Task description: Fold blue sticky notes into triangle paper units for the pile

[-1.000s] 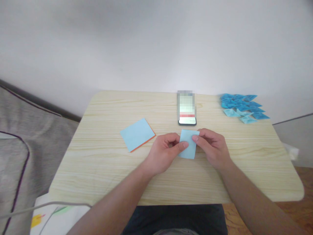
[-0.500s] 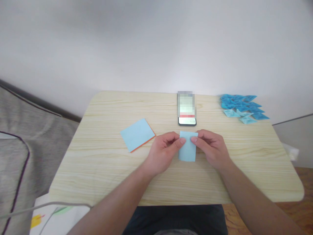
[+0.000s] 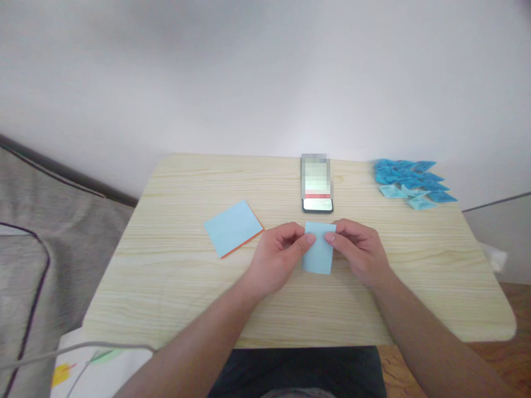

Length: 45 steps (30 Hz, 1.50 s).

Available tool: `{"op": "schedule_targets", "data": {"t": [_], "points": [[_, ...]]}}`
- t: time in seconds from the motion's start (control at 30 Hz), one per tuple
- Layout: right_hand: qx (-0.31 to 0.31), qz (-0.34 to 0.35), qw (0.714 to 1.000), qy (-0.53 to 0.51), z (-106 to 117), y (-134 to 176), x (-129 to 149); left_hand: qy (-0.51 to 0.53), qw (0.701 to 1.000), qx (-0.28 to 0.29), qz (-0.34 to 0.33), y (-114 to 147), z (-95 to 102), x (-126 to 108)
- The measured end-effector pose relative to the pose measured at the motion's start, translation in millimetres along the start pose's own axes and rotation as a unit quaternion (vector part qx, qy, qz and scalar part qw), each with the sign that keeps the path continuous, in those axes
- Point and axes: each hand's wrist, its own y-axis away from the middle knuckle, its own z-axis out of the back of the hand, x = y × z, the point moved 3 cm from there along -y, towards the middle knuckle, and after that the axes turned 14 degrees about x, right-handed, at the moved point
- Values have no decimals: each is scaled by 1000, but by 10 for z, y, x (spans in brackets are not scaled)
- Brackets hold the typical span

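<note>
A light blue piece of folded paper [image 3: 318,258] is held upright between my two hands, a little above the table. My left hand [image 3: 279,255] pinches its left edge near the top, thumb in front and fingers behind. On the opposite edge, my right hand [image 3: 360,251] grips it the same way. The fingertips behind the paper are hidden. To the left of my left hand lies a stack of light blue paper [image 3: 233,228] with an orange edge showing underneath.
A phone [image 3: 317,185] with a lit, partly pixelated screen lies just beyond my hands. Several folded blue paper pieces [image 3: 409,179] are grouped at the table's back right. The wooden table [image 3: 166,265] meets a white wall behind; a grey cable [image 3: 103,345] runs at lower left.
Almost nothing differs. The lower end of the held paper has shifted very slightly, while both hands keep their grip in the same place.
</note>
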Motion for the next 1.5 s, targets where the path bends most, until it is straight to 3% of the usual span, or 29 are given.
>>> {"op": "schedule_targets", "data": {"t": [0.83,1.17,1.5], "points": [[13,3,1000,7,-5,-12,-7,-68,997,-13,32,0,-9,-6],[-69,4,997,33,57,-21,44,-126,991,4,44,1,-29,-44],[-79,-7,996,33,57,-23,25,-131,990,16,49,8,-24,-2]]}}
